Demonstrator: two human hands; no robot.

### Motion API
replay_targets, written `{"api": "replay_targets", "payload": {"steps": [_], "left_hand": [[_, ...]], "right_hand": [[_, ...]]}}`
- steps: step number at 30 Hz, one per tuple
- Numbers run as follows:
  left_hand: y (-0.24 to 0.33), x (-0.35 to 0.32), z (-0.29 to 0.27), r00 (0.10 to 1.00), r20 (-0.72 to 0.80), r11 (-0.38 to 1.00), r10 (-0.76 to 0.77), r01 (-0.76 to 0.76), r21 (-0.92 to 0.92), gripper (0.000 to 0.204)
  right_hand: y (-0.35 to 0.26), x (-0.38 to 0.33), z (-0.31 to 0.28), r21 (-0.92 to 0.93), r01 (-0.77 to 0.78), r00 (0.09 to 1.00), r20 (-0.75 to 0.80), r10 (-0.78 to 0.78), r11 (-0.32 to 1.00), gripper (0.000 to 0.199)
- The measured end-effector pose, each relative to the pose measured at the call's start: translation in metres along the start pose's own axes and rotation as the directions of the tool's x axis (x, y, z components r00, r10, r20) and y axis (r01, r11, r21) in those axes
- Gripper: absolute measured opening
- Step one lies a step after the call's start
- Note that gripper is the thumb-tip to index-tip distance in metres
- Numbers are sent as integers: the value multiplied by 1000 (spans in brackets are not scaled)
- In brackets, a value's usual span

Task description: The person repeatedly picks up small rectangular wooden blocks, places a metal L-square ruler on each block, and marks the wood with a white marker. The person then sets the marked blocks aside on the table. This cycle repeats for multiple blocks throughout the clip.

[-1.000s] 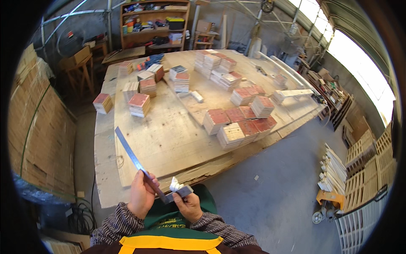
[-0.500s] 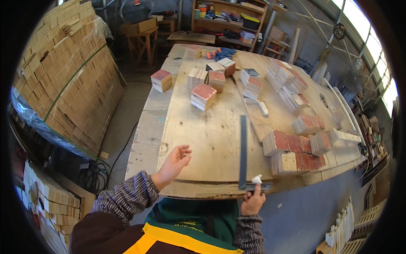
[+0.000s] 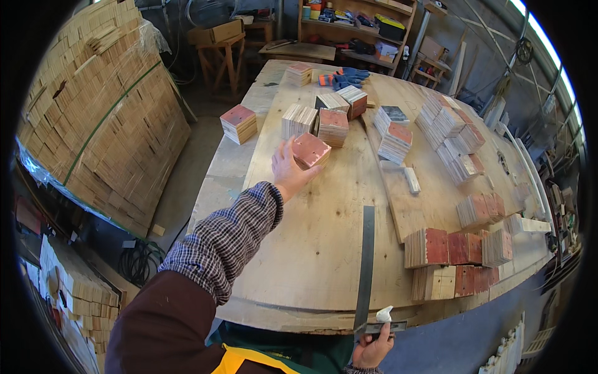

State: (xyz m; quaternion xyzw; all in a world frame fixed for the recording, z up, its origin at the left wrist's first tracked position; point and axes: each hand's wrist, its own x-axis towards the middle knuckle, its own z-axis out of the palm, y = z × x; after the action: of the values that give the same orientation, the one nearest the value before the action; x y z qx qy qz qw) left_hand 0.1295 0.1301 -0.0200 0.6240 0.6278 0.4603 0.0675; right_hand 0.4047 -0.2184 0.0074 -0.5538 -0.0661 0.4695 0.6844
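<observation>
My left hand reaches out over the wooden table and is closed round a red-topped plywood block, fingers at its left side and thumb at its near side. At the front edge, my right hand grips a carpenter's square by its short arm, its long dark blade lying over the tabletop. A small white lump sticks up at the thumb of that hand; its kind is unclear. Beside the held block stand more plywood blocks, some with red or dark faces.
Stacked blocks line the right side of the table. Blue and orange gloves lie at the far end, and a white strip rests nearer. A tall wrapped wood stack rises at left; shelves stand behind.
My left hand has moved forward from above the near tabletop, where it was empty, and taken hold of the red-topped block. My right hand keeps the square at the front edge.
</observation>
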Motion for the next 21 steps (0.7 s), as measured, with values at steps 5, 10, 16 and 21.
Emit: {"api": "replay_targets", "payload": {"steps": [5, 10, 16, 21], "left_hand": [[5, 24, 11, 953, -76, 952, 294, -285, 115, 86], [4, 55, 3, 950, -34, 941, 312, -304, 147, 69], [28, 92, 26, 893, 167, 861, 419, -449, 239, 65], [47, 136, 43, 960, 280, 915, -6, -108, 390, 81]], "right_hand": [[-12, 14, 25, -28, 19, 998, -65, -21, 999, 18], [-9, 49, 22, 262, -333, 942, 142, 305, 906, 31], [17, 90, 35, 355, -504, 824, 469, 317, 787, 33], [45, 117, 42, 369, -553, 792, 511, 334, 747, 36]]}}
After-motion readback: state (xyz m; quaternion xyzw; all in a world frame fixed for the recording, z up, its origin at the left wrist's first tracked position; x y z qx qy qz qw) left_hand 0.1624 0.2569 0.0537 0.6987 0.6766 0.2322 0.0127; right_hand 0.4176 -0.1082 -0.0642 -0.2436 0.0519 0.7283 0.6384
